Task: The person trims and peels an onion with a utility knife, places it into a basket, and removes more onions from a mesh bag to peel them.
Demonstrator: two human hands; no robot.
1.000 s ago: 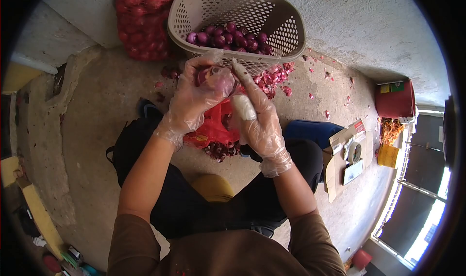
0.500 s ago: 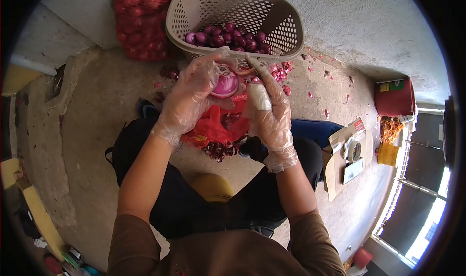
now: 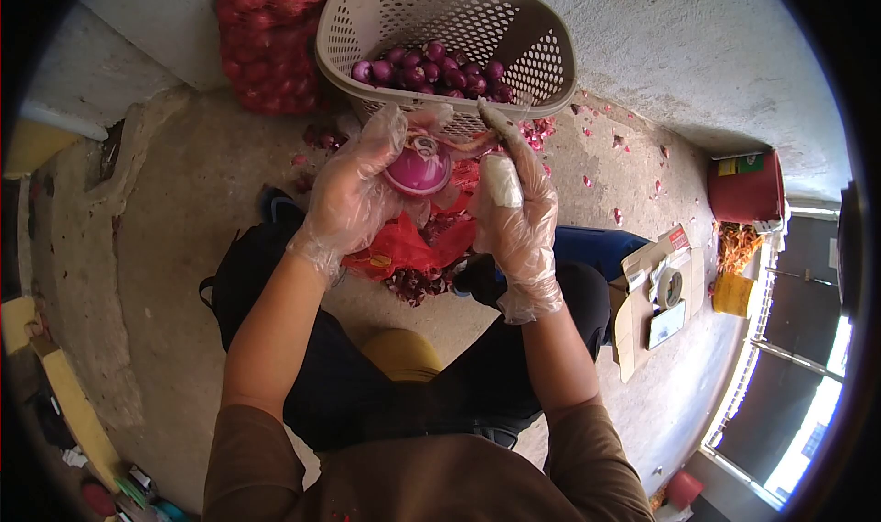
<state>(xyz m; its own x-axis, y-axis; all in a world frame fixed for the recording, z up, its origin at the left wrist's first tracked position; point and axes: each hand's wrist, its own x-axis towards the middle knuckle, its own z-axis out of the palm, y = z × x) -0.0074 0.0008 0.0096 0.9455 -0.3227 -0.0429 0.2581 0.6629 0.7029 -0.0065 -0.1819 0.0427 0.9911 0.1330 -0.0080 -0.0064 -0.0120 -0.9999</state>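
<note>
In the head view my left hand (image 3: 353, 187), in a clear plastic glove, holds a shiny purple-red onion (image 3: 419, 168) with its cut end facing up. My right hand (image 3: 518, 210), gloved too, is just right of the onion. White wrapping covers its thumb, and the raised forefinger has a dark, dirty-looking tip. A narrow pinkish-brown strip lies between this hand and the onion; whether it is a blade, a finger or skin I cannot make out. Below the hands lie a red mesh bag (image 3: 404, 246) and loose onion skins (image 3: 418, 288).
A beige perforated basket (image 3: 367, 12) holding several peeled onions (image 3: 431, 67) stands ahead against the wall. A full red net sack (image 3: 271, 44) leans to its left. At right are a cardboard piece (image 3: 629, 334) with a tape roll (image 3: 670, 288) and phone (image 3: 667, 325), plus a red bucket (image 3: 748, 187).
The onion has tipped and shifted slightly left and down in my left hand. My right hand has moved a little to the right, widening the gap between them.
</note>
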